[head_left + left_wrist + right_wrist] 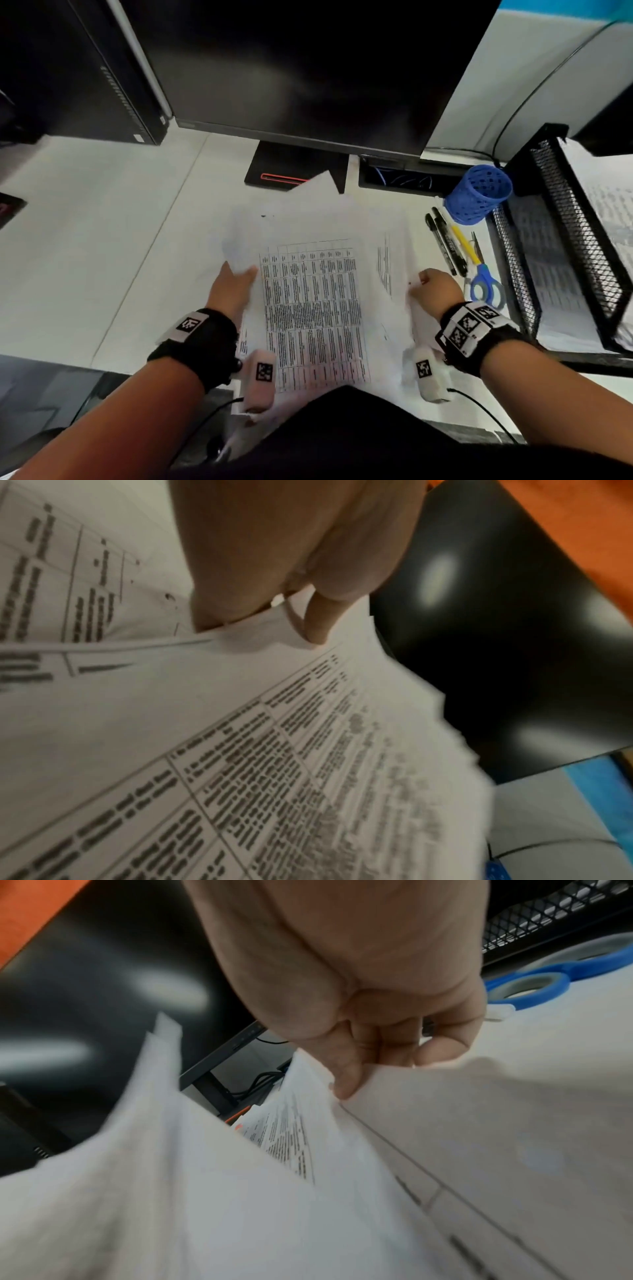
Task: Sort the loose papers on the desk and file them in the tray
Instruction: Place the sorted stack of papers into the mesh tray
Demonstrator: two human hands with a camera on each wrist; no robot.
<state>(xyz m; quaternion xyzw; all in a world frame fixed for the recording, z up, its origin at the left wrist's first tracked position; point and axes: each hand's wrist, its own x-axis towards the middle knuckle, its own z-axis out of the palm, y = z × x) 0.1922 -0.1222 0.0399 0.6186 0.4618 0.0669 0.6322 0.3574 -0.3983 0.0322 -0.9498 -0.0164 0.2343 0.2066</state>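
Note:
A loose stack of printed papers (311, 308) lies on the white desk (102, 240) in front of me, a table-printed sheet on top. My left hand (236, 284) pinches the left edge of the papers (240, 723) between thumb and fingers (318, 620). My right hand (433, 286) grips the right edge, fingers (346, 1074) curled on the sheets (240, 1191), which lift and fan out. The black mesh tray (568, 219) stands at the right and holds printed sheets on its levels.
A dark monitor (308, 68) with its stand (291, 168) rises behind the papers. A blue mesh pen cup (479, 193), black markers (445, 243), a yellow pen and blue-handled scissors (484, 284) lie between the papers and the tray. A computer tower (85, 68) stands back left.

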